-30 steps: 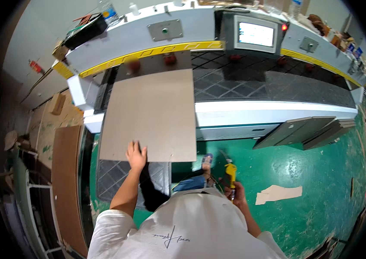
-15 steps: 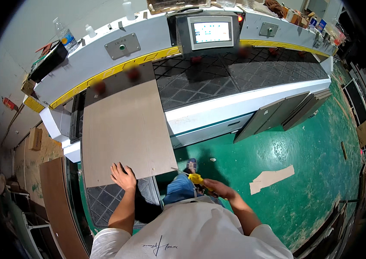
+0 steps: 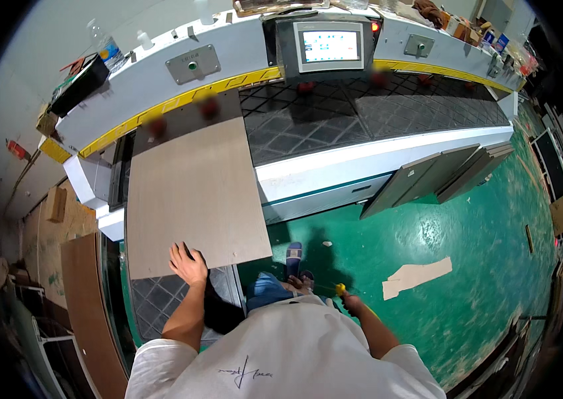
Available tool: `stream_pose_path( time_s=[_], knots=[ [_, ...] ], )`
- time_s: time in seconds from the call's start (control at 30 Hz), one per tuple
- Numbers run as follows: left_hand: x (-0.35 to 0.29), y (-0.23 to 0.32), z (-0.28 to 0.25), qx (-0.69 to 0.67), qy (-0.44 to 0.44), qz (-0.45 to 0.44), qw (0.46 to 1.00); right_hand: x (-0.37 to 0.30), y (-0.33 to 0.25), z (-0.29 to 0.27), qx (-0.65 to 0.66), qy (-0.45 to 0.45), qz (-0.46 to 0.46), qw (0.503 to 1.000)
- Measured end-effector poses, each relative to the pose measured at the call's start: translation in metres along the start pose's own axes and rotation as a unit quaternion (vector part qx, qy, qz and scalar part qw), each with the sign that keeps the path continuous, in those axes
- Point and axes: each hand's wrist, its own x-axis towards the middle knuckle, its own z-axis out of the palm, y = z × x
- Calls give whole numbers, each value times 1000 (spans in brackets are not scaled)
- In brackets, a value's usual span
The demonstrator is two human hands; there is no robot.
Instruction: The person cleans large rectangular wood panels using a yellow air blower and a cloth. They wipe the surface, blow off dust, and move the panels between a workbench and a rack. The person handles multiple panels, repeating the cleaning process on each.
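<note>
A large light wood-grain panel (image 3: pixel 195 193) lies on the machine's bed, its far end beneath the yellow-edged beam and its near edge toward me. My left hand (image 3: pixel 189 265) rests on the panel near that edge, open with the fingers spread. Off the panel's near right corner, low beside my body, my right hand (image 3: pixel 352 304) is closed around a yellow air blow gun (image 3: pixel 340 288). Its thin nozzle points left over the floor, and a bit of yellow shows behind the hand. The fingers of that hand are partly hidden.
The machine's beam carries a lit touch screen (image 3: pixel 329 46) and a yellow guard strip (image 3: pixel 182 100). Dark panels (image 3: pixel 421 176) lean against its front at the right. A cardboard scrap (image 3: pixel 417 277) lies on the green floor. A brown board (image 3: pixel 92 309) stands at the left.
My right hand has moved away from the panel's near right corner, down and to the right with the air blow gun. My left hand stays on the panel. The view has shifted slightly.
</note>
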Motion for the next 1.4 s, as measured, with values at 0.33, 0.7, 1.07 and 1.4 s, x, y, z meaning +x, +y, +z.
stream_pose_path(
  time_s=[0.33, 0.7, 1.07, 1.4],
  knots=[
    [-2, 6, 3, -8, -16, -7, 1000, 141, 99, 41, -111, -16, -85, 990],
    [-1, -3, -1, 0, -2, -6, 1000, -14, 15, -7, -52, -102, -14, 993],
    [-2, -6, -3, -9, -5, -16, 1000, -58, -68, -37, 361, -314, -92, 873],
    [-1, -5, -1, -10, -2, -10, 1000, -198, -165, -26, 98, -320, -257, 907]
  ],
)
